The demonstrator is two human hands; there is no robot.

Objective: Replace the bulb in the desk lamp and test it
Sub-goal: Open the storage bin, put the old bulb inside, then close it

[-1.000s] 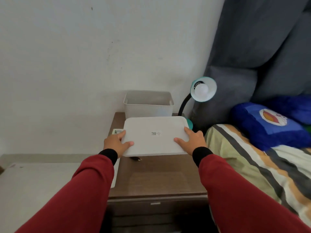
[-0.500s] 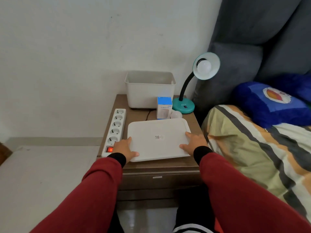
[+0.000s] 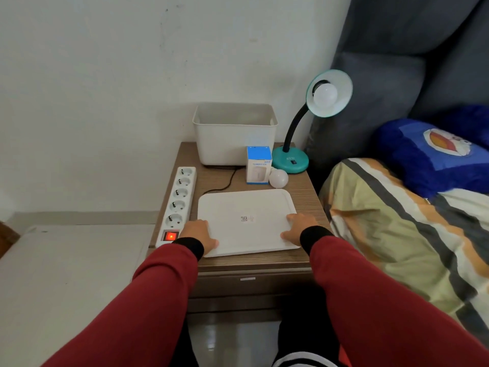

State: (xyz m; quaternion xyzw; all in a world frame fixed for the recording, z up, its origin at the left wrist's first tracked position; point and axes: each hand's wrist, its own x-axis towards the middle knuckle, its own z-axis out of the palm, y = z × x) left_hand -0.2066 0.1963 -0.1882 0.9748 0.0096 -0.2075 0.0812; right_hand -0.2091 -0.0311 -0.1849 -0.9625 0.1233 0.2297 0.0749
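- The power strip (image 3: 179, 200) lies at the bench's (image 3: 304, 205) left edge.
- Left hand (image 3: 199, 232) and right hand (image 3: 297, 228) clasp the lid (image 3: 246, 221) lying flat; setup step, seemingly.
- Next: free both hands and reach for the spare bulb (image 3: 278, 178) beside the lamp (image 3: 312, 123).

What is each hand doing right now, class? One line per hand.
Left hand: gripping the left edge of the white lid.
Right hand: gripping the lid's right edge.
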